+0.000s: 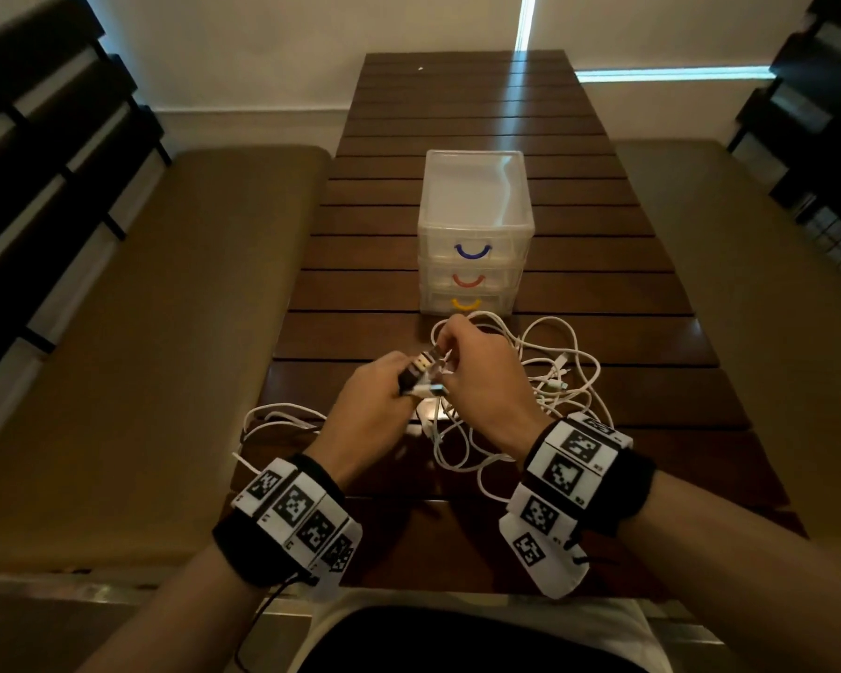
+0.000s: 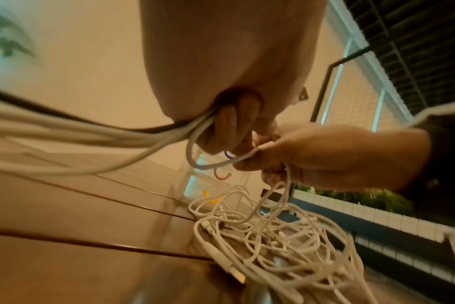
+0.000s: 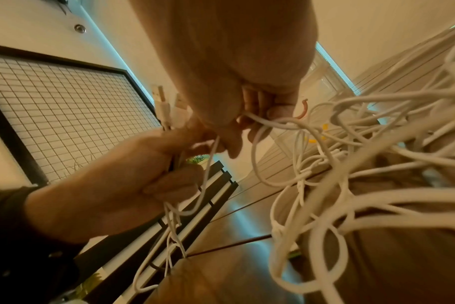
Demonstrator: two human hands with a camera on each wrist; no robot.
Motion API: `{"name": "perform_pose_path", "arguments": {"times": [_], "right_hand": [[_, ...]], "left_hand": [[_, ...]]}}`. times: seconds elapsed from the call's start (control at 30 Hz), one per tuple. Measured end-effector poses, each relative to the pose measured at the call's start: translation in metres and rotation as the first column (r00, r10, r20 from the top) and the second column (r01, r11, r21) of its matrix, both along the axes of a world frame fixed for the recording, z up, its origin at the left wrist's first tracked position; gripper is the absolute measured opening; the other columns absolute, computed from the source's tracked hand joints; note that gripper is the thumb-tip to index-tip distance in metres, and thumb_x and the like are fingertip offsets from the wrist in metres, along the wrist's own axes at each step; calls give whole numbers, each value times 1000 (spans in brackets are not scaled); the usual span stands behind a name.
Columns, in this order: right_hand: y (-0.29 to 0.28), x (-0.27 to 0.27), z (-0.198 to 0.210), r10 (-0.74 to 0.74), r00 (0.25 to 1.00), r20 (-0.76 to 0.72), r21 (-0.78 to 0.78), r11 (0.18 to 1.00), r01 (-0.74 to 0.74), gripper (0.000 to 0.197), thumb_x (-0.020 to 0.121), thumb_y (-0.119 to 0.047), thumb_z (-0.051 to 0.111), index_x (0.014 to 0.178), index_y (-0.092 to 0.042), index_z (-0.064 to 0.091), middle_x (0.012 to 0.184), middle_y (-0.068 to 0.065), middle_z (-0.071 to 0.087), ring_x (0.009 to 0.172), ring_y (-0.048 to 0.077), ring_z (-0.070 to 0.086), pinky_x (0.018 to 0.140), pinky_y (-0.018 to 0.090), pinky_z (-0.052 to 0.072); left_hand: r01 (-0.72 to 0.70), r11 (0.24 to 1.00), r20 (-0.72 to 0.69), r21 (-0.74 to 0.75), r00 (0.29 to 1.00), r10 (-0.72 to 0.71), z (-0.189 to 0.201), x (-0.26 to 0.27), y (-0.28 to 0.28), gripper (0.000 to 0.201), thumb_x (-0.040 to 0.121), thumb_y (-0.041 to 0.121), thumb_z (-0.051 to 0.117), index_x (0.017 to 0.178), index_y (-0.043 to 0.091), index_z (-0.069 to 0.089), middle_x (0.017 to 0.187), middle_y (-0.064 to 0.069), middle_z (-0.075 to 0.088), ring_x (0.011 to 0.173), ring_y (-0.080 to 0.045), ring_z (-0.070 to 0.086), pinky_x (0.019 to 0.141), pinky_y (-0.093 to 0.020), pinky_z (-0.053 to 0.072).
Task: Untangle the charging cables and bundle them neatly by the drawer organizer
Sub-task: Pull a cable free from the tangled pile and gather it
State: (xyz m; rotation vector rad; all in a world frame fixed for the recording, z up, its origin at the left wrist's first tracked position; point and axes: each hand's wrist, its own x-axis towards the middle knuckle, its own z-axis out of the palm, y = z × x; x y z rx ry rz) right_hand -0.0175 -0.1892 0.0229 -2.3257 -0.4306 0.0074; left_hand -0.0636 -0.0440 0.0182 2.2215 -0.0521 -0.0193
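Observation:
A tangle of white charging cables (image 1: 562, 376) lies on the wooden table just in front of the clear three-drawer organizer (image 1: 474, 225). My left hand (image 1: 409, 383) is raised above the table and grips a bunch of cable ends, with two USB plugs (image 3: 166, 102) sticking up out of the fist. In the left wrist view its curled fingers (image 2: 231, 127) hold several strands. My right hand (image 1: 445, 354) meets it and pinches one white cable (image 3: 262, 123) that loops down into the tangle (image 2: 273, 236). More loops of cable (image 1: 278, 415) hang off the table's left edge.
The slatted table (image 1: 457, 114) runs away from me behind the organizer. Padded benches (image 1: 166, 308) flank it on both sides. Dark slatted chair backs (image 1: 45, 162) stand at the far left and right. The drawers have blue, red and yellow handles.

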Motion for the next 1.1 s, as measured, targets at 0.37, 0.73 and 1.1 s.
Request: {"name": "perform_pose_path", "arguments": {"times": [0.37,0.73,1.1], "right_hand": [[-2,-13,4,-11,994,106,411,911,-34,21,83,0,72,97,-12,61,86,-7,58,79,4,55,72,16,48],[-7,-16,-5,298,930,-214,368,907,-206,12,102,-24,51,93,-17,55,66,-2,58,52,8,53,54,30,45],[-21,16,-7,343,928,-144,-2,938,-346,33,105,-35,42,79,-21,58,65,-8,55,58,2,51,61,23,41]], "left_hand": [[-193,981,32,-10,981,193,4,6,10,39,93,14,54,57,28,52,51,18,53,49,-5,41,51,-30,26],[-344,901,50,-263,928,369,18,7,25,37,96,14,52,63,25,65,54,14,53,57,-10,43,59,-34,35],[-438,763,46,-475,854,519,24,12,37,31,99,22,51,75,28,69,72,6,60,62,-8,46,69,-36,38]]}}
